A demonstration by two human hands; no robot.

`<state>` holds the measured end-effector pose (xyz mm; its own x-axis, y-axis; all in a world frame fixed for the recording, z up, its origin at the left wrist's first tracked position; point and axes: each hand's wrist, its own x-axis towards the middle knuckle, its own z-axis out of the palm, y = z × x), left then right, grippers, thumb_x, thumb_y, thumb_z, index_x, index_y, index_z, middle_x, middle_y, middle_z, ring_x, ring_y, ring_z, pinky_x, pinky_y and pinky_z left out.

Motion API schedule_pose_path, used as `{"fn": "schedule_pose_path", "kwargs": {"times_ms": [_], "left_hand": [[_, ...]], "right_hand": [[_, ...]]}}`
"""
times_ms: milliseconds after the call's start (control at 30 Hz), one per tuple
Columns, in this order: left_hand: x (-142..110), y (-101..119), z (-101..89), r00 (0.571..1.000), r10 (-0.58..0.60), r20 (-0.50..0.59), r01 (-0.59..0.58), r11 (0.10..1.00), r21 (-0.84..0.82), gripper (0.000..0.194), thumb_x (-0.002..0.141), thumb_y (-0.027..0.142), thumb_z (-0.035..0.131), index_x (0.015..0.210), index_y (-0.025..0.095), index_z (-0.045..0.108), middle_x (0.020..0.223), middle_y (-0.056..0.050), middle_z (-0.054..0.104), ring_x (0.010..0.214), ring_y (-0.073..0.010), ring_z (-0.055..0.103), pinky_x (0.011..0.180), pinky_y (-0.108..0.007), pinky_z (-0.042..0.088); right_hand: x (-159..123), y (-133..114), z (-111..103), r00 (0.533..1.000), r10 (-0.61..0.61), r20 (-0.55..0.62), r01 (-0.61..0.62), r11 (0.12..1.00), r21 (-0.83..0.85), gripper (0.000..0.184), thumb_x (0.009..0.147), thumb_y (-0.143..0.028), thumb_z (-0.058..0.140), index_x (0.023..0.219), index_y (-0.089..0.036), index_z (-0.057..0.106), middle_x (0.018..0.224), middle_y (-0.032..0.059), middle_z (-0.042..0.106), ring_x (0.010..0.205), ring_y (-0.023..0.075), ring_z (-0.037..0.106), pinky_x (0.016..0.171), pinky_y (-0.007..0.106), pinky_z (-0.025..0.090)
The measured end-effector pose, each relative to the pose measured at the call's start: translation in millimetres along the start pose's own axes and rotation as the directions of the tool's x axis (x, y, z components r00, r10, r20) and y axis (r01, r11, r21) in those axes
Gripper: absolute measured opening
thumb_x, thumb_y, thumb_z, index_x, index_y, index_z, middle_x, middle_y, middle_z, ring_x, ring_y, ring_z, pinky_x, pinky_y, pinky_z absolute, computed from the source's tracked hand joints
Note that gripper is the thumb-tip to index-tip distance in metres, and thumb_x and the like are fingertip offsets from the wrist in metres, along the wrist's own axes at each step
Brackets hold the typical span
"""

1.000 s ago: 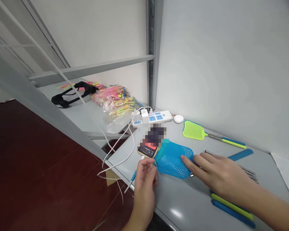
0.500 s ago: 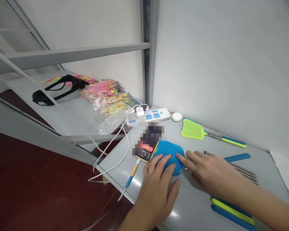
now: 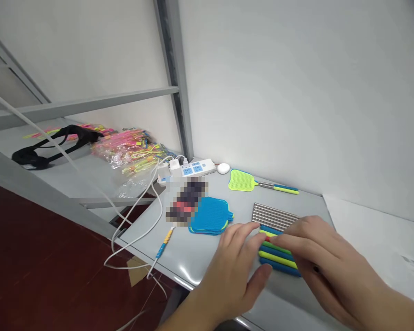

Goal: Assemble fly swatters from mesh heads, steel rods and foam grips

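Right of centre in the lower half of the frame, a row of blue, yellow-green and other coloured handles (image 3: pixel 278 259) is lying side by side on the grey desk (image 3: pixel 241 197). The left hand (image 3: pixel 231 271) is resting at the near left ends of the row, its fingers loosely extended and its thumb apart, not clenching anything visible. The right hand (image 3: pixel 326 257) is bending over the right part of the row and covering it; a bit of red is showing between the two hands' fingertips, but one cannot tell whether the right hand is gripping a handle.

Just above the handles, metal rods (image 3: pixel 274 216) are lying parallel in a neat row, partly hidden by the right hand. Near the centre, mesh swatter heads (image 3: pixel 210 214), blue on top, are sitting in a stack.

By kind, then, the separating is looking largely done: heads, rods and handles are forming three groups. The loose pieces are showing no joins between them, while a yellow-green swatter (image 3: pixel 241 180) near the wall, apparently lying over a blue one, is looking whole.

Farther out, a blurred phone (image 3: pixel 188 202) is lying beside the heads, a power strip (image 3: pixel 196 168) is sitting behind it, and bagged bright items (image 3: pixel 131 147) are filling a shelf at left.
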<state>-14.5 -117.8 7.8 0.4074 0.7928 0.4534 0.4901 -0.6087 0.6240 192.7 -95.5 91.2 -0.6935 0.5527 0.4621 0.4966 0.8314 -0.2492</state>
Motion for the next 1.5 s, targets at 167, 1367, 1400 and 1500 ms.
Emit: {"fn": "schedule_pose_path", "kwargs": {"times_ms": [167,1367,1400,1500], "left_hand": [[19.3,49.5,21.5,0.984,-0.029,0.175,0.095,0.919,-0.383,0.050,0.093,0.039,0.057,0.139,0.022,0.047,0.134,-0.012,0.056,0.122,-0.0272,0.052,0.101,-0.039,0.041],[17.8,75.0,26.8,0.893,0.420,0.159,-0.450,0.835,0.319,0.027,0.096,0.042,0.054,0.102,0.018,0.066,0.091,-0.005,0.063,0.086,-0.0201,0.056,0.079,-0.036,0.037],[23.7,75.6,28.8,0.884,0.445,0.145,-0.467,0.823,0.323,0.027,0.095,0.042,0.055,0.102,0.018,0.066,0.094,-0.006,0.064,0.089,-0.0212,0.056,0.081,-0.037,0.038],[37.6,76.5,39.5,0.853,0.508,0.120,-0.519,0.800,0.301,0.028,0.094,0.043,0.056,0.100,0.018,0.066,0.097,-0.007,0.064,0.089,-0.0220,0.056,0.083,-0.038,0.040]], "right_hand": [[-36.5,-45.0,-5.0,0.803,0.384,-0.456,-0.131,0.860,0.493,0.039,0.094,-0.008,0.028,0.107,-0.031,0.056,0.081,0.0057,0.057,0.081,0.0241,0.060,0.072,0.041,0.053],[-136.2,-57.6,19.9,0.717,0.694,0.065,-0.693,0.720,-0.043,0.025,0.103,-0.034,0.032,0.094,-0.021,0.050,0.077,0.0011,0.061,0.062,0.0177,0.054,0.055,0.028,0.032],[-137.5,-57.5,16.9,0.676,0.731,0.091,-0.736,0.677,0.024,0.027,0.103,-0.037,0.030,0.090,-0.022,0.048,0.072,-0.0005,0.058,0.059,0.0168,0.051,0.055,0.028,0.031],[-142.0,-56.8,6.9,0.616,0.774,0.146,-0.780,0.574,0.251,0.034,0.101,-0.047,0.033,0.082,-0.023,0.046,0.069,-0.0023,0.052,0.061,0.0154,0.046,0.057,0.027,0.032]]}}
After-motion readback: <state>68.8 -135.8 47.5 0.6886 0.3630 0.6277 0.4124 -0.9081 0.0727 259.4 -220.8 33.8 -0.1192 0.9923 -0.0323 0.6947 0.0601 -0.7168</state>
